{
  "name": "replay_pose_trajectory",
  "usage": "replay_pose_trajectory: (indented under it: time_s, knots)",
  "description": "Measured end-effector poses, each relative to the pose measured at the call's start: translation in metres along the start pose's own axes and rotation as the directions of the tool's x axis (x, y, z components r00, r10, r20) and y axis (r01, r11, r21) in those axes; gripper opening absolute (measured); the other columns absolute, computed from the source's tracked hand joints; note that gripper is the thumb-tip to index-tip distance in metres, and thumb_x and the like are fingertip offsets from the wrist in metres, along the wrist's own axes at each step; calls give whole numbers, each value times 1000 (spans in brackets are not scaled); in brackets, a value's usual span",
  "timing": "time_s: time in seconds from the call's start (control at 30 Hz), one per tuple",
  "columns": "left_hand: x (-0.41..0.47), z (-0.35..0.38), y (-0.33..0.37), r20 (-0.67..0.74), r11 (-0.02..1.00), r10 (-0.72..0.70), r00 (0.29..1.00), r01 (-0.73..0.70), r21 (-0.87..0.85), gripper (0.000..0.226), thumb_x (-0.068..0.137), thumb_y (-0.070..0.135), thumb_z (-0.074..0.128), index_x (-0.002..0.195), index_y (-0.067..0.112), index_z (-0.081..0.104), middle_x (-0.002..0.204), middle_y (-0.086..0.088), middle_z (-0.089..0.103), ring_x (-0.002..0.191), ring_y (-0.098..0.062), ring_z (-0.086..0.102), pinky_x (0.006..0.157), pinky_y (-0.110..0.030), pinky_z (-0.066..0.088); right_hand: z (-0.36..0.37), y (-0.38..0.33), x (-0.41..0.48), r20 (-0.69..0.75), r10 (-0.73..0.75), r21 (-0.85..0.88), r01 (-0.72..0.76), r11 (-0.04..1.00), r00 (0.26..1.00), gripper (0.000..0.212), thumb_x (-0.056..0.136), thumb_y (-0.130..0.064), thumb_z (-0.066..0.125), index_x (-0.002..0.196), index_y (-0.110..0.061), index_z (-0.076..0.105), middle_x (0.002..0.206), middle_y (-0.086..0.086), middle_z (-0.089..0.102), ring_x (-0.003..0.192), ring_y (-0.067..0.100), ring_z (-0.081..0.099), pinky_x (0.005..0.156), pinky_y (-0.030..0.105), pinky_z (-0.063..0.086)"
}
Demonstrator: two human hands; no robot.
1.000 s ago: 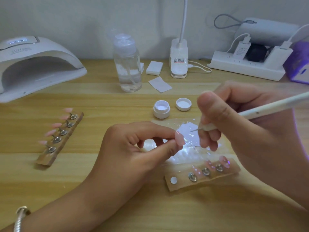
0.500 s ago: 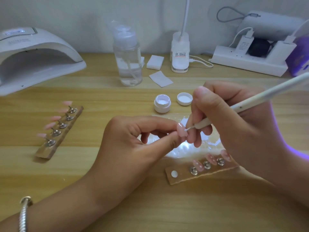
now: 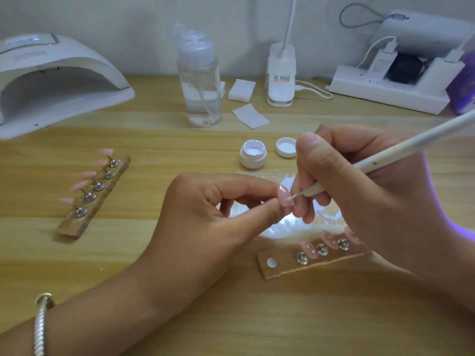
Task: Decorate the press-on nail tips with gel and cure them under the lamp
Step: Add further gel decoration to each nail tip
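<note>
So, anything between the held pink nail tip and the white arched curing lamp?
Nothing visible. The pink nail tip has bare table towards the white arched lamp; the wooden strip of tips lies beside that path.

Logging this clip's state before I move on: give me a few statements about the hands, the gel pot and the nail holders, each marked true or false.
1. The left hand pinches a pink nail tip. True.
2. The right hand holds a white dotting pen with its point at that nail tip. True.
3. The gel pot is capped. False: it is open, and its lid lies beside it.
4. The near holder carries plain tips. False: its tips bear white dots.
5. The left holder sits inside the cure lamp. False: it lies on the table in front of the lamp.
</note>
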State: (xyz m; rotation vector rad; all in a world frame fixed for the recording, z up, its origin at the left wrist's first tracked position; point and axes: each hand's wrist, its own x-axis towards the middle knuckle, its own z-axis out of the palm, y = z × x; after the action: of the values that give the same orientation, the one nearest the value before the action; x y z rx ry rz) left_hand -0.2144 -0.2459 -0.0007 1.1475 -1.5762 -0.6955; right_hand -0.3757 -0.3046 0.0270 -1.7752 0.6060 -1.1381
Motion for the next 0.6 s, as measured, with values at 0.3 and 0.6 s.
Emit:
replay_pose_trajectory:
  time_s: [0.3, 0.6]
  knots:
    - [0, 1, 0, 3, 1000, 3, 1000, -3, -3, 7, 83, 22, 77, 77, 24, 80, 73, 10, 76, 59, 1, 53, 53, -15, 36, -1, 1, -1, -3, 7, -4, -7, 1000, 1000, 35, 94, -17, 54, 61, -7, 54, 49, -5, 54, 42, 18, 59, 44, 18, 43]
    - [0, 0, -2, -2, 1000, -8, 1000, 8, 1, 4, 82, 24, 78, 80, 24, 81, 74, 5, 76, 60, 1, 54, 52, -23, 36, -2, 0, 1, 16, 3, 22, -3, 1000, 1000, 32, 94, -19, 53, 62, -12, 55, 48, -4, 55, 44, 16, 59, 45, 17, 44]
